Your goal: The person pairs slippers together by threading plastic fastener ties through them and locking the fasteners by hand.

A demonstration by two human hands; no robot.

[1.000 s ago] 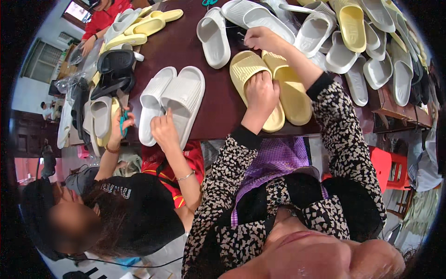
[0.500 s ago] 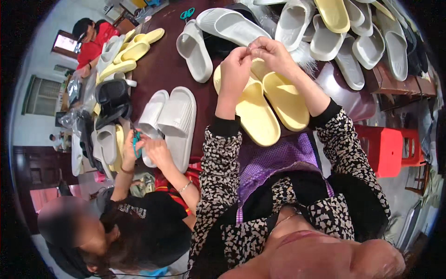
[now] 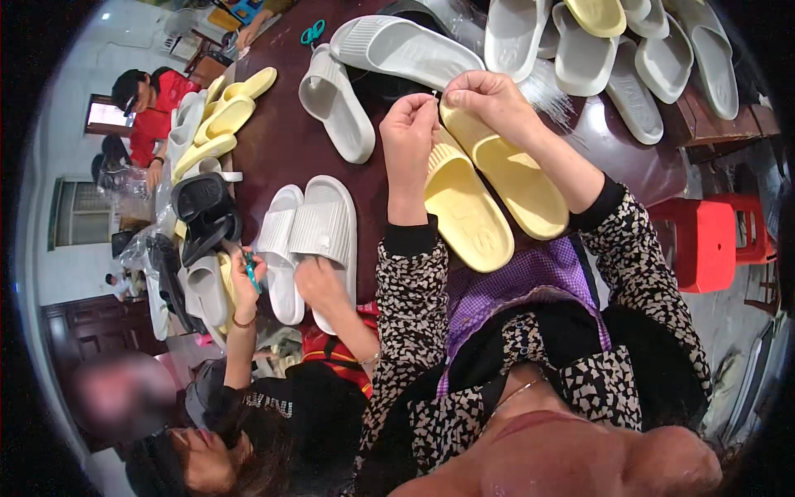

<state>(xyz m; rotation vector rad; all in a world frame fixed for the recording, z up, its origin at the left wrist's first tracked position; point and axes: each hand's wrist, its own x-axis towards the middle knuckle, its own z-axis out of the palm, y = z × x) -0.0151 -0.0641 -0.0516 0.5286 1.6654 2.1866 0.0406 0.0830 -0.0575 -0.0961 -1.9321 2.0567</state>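
I've got both hands raised over the yellow slippers [image 3: 489,186], left hand [image 3: 407,132] and right hand [image 3: 489,101] pinched shut on something too small to tell, pair looks unfinished, white slippers [image 3: 310,236] beside my left.

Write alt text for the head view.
Left hand and right hand meet, fingertips pinched, above a pair of yellow slippers on a dark table. A co-worker at left handles white slippers; more slippers lie around.
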